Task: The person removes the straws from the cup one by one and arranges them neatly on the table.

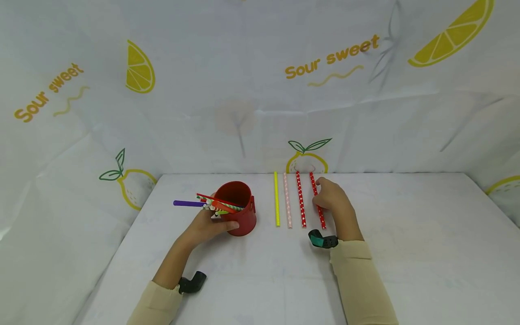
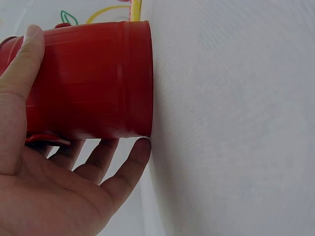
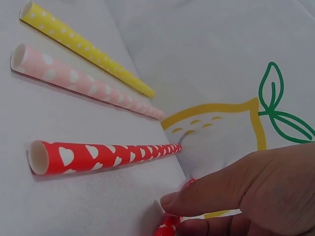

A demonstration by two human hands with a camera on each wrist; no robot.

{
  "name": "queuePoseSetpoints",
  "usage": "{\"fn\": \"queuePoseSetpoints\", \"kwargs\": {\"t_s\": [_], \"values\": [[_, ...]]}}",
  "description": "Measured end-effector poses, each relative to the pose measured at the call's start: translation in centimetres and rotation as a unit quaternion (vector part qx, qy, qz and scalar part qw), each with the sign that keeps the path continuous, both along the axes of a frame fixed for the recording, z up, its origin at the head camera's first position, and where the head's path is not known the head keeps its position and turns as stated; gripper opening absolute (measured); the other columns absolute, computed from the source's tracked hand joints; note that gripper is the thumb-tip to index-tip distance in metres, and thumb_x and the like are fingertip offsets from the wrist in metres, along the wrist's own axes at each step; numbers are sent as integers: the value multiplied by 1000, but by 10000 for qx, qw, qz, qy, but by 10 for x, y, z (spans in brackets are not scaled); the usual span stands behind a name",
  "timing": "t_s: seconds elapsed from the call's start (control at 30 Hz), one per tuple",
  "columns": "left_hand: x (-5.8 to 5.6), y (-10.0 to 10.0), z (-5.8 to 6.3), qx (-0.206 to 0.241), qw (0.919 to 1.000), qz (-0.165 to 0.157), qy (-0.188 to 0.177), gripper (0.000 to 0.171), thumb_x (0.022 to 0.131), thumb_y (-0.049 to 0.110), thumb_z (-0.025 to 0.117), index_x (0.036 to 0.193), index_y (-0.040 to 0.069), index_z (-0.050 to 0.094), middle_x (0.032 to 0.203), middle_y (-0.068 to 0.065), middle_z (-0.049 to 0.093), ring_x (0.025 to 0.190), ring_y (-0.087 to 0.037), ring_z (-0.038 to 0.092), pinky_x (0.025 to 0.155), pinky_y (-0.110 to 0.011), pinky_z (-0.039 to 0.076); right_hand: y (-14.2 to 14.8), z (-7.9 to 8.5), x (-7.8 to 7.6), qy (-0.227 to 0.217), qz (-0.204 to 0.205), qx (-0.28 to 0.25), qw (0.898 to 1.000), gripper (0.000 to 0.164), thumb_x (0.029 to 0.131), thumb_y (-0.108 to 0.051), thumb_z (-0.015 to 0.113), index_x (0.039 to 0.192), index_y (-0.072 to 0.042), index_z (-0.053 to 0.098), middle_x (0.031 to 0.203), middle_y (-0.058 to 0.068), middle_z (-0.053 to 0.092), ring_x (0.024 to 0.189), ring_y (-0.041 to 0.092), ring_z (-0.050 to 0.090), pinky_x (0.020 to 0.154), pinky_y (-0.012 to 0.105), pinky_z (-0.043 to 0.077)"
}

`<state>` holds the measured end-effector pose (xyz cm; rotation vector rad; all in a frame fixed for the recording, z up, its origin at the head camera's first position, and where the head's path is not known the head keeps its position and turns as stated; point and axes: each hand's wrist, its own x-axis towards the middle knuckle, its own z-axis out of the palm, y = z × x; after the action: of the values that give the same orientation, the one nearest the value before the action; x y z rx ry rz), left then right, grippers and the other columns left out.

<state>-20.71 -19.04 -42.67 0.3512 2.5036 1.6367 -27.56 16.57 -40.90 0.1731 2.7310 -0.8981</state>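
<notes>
My left hand (image 1: 207, 228) holds a small red bucket (image 1: 244, 222), thumb on the near side and fingers round the other, as the left wrist view also shows. Several paper straws lean out over the bucket's left rim, among them a purple straw (image 1: 188, 203). My right hand (image 1: 331, 195) pinches a red straw with white stars (image 3: 167, 228), the rightmost of a row. Left of it lie a red straw with white hearts (image 3: 113, 155), a pink straw with pale spots (image 3: 88, 83) and a yellow dotted straw (image 3: 81, 44), all roughly parallel.
A white cloth covers the table (image 1: 406, 253). Behind it rises a white backdrop (image 1: 203, 113) printed with lemons and lettering; the straws' far ends lie close to it. Both wrists wear small black cameras.
</notes>
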Motion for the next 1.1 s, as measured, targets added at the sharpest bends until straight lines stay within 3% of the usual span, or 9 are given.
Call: {"fn": "queuePoseSetpoints", "kwargs": {"t_s": [0.2, 0.4, 0.63, 0.77, 0.83, 0.97, 1.1], "values": [[1, 0, 2, -66, 9999, -62, 83, 76, 80, 27, 87, 144, 25, 46, 137, 2, 55, 129, -26, 47, 93, -46, 53, 0, 6, 4, 167, -14, -25, 9999, 59, 90, -8, 64, 144, 0, 43, 116, 24, 57, 80, 29, 59, 65, 35, 54], [1, -1, 1, -150, 9998, -62, 96, 77, 80, 29, 87, 144, 25, 45, 137, 2, 55, 130, -26, 46, 94, -47, 53, -11, 23, 10, 816, 171, -2, 9965, 56, 94, -14, 62, 145, 0, 43, 135, 27, 53, 107, 39, 55, 89, 52, 52], [0, -2, 0, -139, 9998, -102, 109, 76, 80, 29, 87, 144, 25, 46, 138, 2, 55, 131, -26, 46, 94, -46, 53, -42, 42, 21, 1932, 752, -180, 9781, 45, 96, -14, 63, 138, -2, 55, 108, 20, 63, 92, 33, 59, 76, 45, 54], [0, -3, 0, -152, 9997, -118, 162, 76, 80, 30, 87, 144, 25, 46, 137, 2, 55, 131, -26, 46, 94, -47, 53, -63, 48, 30, 2562, 1245, -279, 9582, 37, 96, -12, 65, 132, -5, 61, 108, 14, 65, 95, 28, 61, 78, 41, 55], [0, -3, -1, -152, 9996, -120, 195, 77, 80, 30, 87, 144, 24, 46, 137, 2, 55, 131, -26, 46, 94, -47, 53, -75, 49, 35, 2891, 1591, -335, 9434, 34, 95, -10, 66, 129, -6, 63, 110, 12, 65, 99, 26, 62, 80, 39, 55], [-1, -2, -1, -140, 9995, -136, 241, 77, 80, 31, 87, 144, 24, 46, 138, 1, 55, 131, -26, 47, 95, -47, 52, -97, 50, 45, 3487, 2432, -458, 9040, 30, 94, -7, 68, 124, -6, 66, 114, 7, 67, 106, 23, 62, 88, 37, 55], [-1, -3, -1, -102, 9994, -223, 237, 74, 82, 28, 86, 143, 22, 47, 136, 0, 57, 128, -25, 51, 97, -47, 51, -117, 49, 56, 3791, 3225, -602, 8652, 26, 94, -4, 67, 119, -5, 68, 114, 5, 68, 109, 20, 62, 91, 33, 54]]}}
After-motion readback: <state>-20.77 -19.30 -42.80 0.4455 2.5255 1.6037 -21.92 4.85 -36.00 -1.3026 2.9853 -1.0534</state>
